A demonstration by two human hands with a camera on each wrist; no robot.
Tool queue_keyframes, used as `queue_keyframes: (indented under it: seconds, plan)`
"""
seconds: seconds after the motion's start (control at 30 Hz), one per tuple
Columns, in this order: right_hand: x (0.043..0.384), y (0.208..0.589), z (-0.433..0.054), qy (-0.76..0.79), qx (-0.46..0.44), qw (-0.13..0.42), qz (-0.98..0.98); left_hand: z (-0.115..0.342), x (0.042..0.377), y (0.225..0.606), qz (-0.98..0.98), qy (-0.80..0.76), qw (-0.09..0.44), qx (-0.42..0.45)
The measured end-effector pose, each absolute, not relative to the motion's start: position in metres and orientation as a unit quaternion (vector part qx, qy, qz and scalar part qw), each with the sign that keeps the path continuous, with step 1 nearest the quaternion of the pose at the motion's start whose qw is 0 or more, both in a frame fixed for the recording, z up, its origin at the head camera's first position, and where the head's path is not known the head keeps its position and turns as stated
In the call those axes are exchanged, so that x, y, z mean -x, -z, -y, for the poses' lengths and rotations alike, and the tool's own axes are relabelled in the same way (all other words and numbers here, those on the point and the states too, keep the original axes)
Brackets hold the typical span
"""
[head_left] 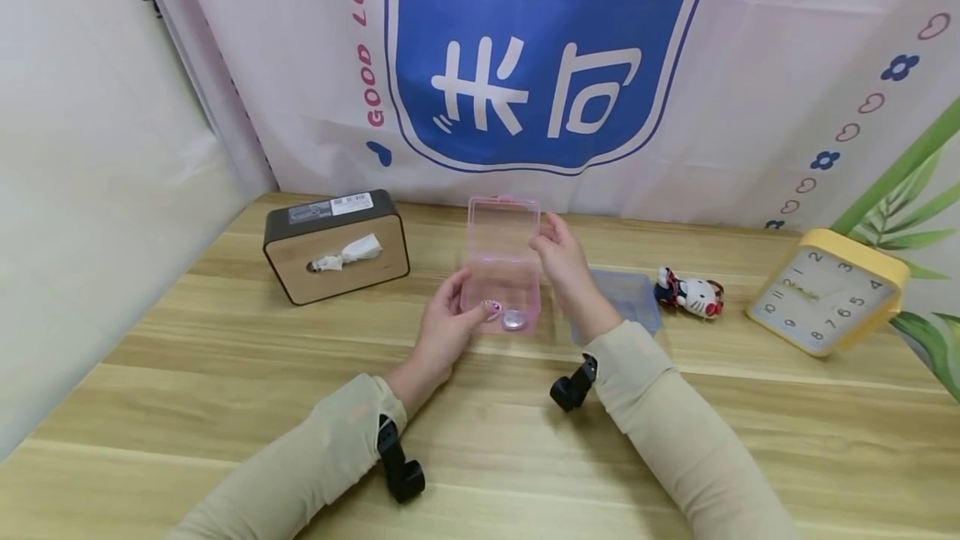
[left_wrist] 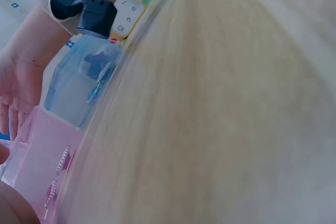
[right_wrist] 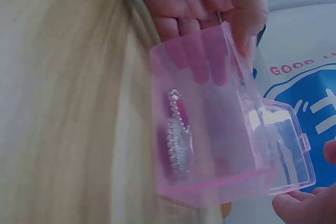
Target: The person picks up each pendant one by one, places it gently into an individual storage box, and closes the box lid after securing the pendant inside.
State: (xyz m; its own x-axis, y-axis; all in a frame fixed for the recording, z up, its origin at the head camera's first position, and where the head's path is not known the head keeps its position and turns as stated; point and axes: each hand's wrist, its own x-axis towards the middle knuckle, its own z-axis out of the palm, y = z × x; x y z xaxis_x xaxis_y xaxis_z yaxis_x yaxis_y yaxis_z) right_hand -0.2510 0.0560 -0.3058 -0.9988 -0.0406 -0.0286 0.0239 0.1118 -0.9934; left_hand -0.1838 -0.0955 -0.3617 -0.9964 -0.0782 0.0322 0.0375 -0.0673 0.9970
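Note:
A pink see-through plastic box (head_left: 501, 280) stands with its lid (head_left: 504, 227) raised at the back. My left hand (head_left: 442, 327) grips its left side, thumb at the rim and fingers against the outer wall. Inside lie two bead-edged oval ornaments, one pink (right_wrist: 179, 109) and one silvery (head_left: 513, 320). At the lid's right edge is my right hand (head_left: 564, 263), its fingers fairly straight and touching the lid's corner in the right wrist view. Just right of the pink box lies a blue see-through box (head_left: 618, 294), with a blue beaded ornament (left_wrist: 98, 83) inside.
A tissue box (head_left: 337, 248) stands at the back left. Right of the blue box lies a small cat doll (head_left: 690, 294), then a yellow clock (head_left: 828, 290). A printed curtain (head_left: 315, 148) hangs along the table's back edge.

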Motion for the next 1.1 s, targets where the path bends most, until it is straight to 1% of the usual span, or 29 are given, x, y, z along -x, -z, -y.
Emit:
queue_keyframes:
  seconds: [0.23, 0.43, 0.8, 1.1]
  plan:
    - [0.255, 0.297, -0.056, 0.692, -0.002, 0.023, -0.721, 0.097, 0.185, 0.363, 0.679, 0.734, 0.034, -0.009]
    - [0.252, 0.297, -0.058, 0.697, 0.016, 0.02, -0.717, 0.097, 0.185, 0.365, 0.676, 0.736, 0.039, -0.004]
    - [0.236, 0.297, -0.061, 0.702, 0.044, 0.013, -0.711, 0.097, 0.182, 0.366, 0.692, 0.721, 0.043, -0.008]
    - [0.22, 0.302, -0.065, 0.715, 0.04, 0.014, -0.698, 0.097, 0.183, 0.368, 0.694, 0.718, 0.04, -0.004]
